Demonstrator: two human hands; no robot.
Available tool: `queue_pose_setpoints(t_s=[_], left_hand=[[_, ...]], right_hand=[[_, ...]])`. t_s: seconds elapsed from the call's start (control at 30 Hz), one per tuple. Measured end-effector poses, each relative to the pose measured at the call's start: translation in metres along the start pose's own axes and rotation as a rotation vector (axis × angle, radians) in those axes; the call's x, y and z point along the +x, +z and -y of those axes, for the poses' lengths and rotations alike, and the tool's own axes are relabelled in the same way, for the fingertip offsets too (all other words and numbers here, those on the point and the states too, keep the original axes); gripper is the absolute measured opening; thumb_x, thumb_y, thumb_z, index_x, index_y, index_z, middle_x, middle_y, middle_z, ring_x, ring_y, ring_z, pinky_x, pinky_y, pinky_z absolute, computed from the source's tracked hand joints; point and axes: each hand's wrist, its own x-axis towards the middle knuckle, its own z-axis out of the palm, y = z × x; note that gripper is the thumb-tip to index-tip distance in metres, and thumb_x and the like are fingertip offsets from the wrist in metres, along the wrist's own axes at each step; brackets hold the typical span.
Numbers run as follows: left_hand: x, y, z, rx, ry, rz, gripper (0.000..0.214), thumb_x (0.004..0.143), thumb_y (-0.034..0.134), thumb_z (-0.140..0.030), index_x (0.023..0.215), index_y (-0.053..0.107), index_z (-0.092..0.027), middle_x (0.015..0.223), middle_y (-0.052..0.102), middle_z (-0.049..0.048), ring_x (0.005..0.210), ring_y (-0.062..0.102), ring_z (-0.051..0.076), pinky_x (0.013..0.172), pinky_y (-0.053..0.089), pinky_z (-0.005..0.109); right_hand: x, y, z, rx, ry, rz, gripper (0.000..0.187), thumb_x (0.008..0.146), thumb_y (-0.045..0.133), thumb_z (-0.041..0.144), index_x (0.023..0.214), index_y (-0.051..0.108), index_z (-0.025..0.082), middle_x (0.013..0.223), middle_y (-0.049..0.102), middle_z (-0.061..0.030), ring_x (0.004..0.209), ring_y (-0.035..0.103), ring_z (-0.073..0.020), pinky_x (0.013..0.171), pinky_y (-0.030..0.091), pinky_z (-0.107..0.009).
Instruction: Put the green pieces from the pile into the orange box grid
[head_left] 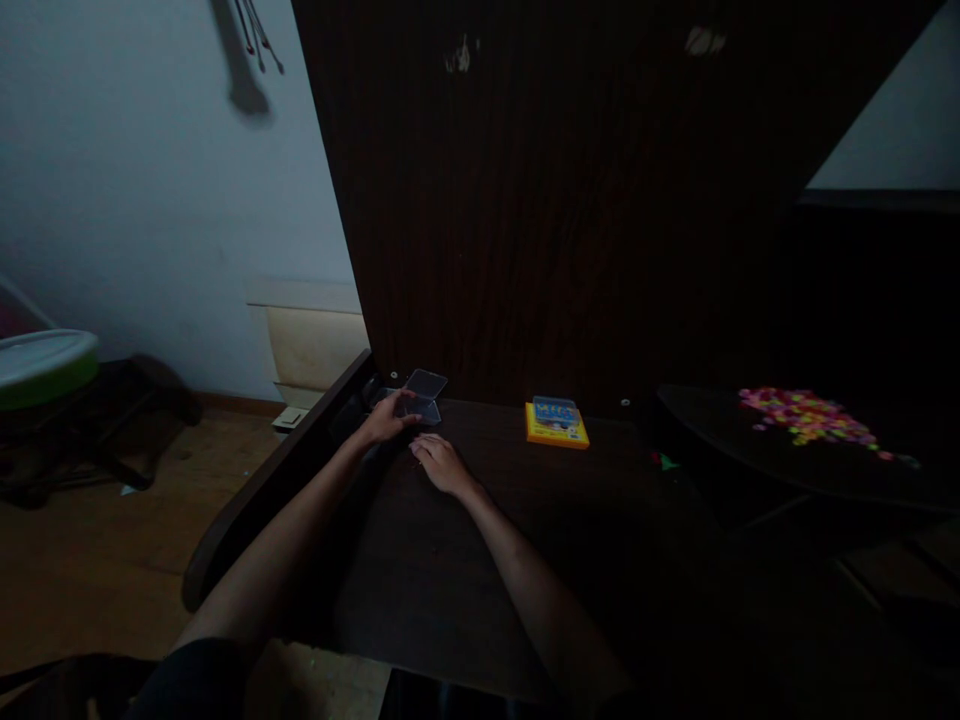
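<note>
A small clear plastic box (430, 411) lies at the back left of the dark wooden surface (450, 560), its clear lid (426, 383) raised behind it. Over the box's left part reaches my left hand (386, 419), thumb and forefinger apart; whether it grips the box cannot be made out. Just in front, my right hand (441, 464) rests on the wood with its fingers bent together. Tiny specks lie by those fingertips, too small and dark to name. What the right fingers hold, if anything, is hidden.
A yellow box (555, 437) with a blue-printed clear case (556, 409) on it stands right of my hands. Colourful small pieces (806, 415) are heaped on a dark rounded ledge at right. A raised edge (277, 480) borders the surface's left; a dark panel (540, 220) rises behind.
</note>
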Motion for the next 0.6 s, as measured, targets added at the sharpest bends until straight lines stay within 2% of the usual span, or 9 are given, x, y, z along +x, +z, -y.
queue_pose_setpoints(t_s=[0.1,0.2,0.3,0.4,0.5,0.6], left_hand=[[0.009,0.0,-0.002,0.157,0.033,0.1,0.053,0.069,0.068,-0.05,0.109,0.06,-0.016,0.095,0.069,0.0055,0.083,0.064,0.021,0.074,0.051,0.03],[0.018,0.0,-0.004,0.259,0.006,0.181,0.055,0.066,0.07,-0.054,0.104,0.063,-0.016,0.084,0.07,0.0041,0.079,0.065,0.021,0.071,0.051,0.028],[0.025,0.002,-0.004,0.309,-0.039,0.204,0.055,0.059,0.075,-0.057,0.094,0.068,-0.016,0.072,0.068,0.0028,0.078,0.066,0.023,0.072,0.05,0.028],[0.03,0.005,-0.003,0.351,-0.083,0.214,0.051,0.057,0.077,-0.056,0.09,0.07,-0.017,0.077,0.07,0.0038,0.085,0.066,0.024,0.074,0.05,0.027],[0.033,0.008,-0.002,0.375,-0.116,0.233,0.045,0.06,0.078,-0.049,0.092,0.071,-0.019,0.084,0.072,0.0036,0.09,0.066,0.023,0.076,0.05,0.025],[0.033,0.01,-0.002,0.376,-0.139,0.259,0.04,0.065,0.078,-0.042,0.095,0.071,-0.017,0.088,0.071,0.0036,0.092,0.066,0.023,0.078,0.051,0.026]], right_hand=[[-0.003,-0.001,0.002,0.005,0.012,0.007,0.032,0.097,0.043,0.029,0.111,0.07,0.019,0.124,0.066,-0.0081,0.126,0.051,-0.0199,0.111,0.035,-0.038],[-0.005,0.0,0.003,0.023,0.031,-0.004,0.034,0.096,0.045,0.034,0.116,0.069,0.02,0.13,0.062,-0.0085,0.132,0.045,-0.0205,0.113,0.033,-0.041],[-0.008,0.001,0.006,0.048,0.041,-0.023,0.033,0.094,0.049,0.035,0.117,0.068,0.021,0.134,0.059,-0.0091,0.134,0.042,-0.0213,0.114,0.031,-0.043],[-0.016,-0.006,0.013,0.103,0.025,-0.076,0.029,0.093,0.05,0.033,0.113,0.07,0.023,0.133,0.059,-0.0077,0.133,0.043,-0.0209,0.112,0.032,-0.043],[-0.032,-0.039,0.022,0.162,-0.041,-0.179,0.025,0.093,0.05,0.031,0.103,0.073,0.026,0.123,0.066,-0.0055,0.124,0.05,-0.0209,0.108,0.038,-0.043],[-0.049,-0.094,0.027,0.161,-0.114,-0.349,0.025,0.095,0.049,0.032,0.099,0.073,0.026,0.116,0.067,-0.0065,0.117,0.054,-0.0228,0.103,0.042,-0.045]])
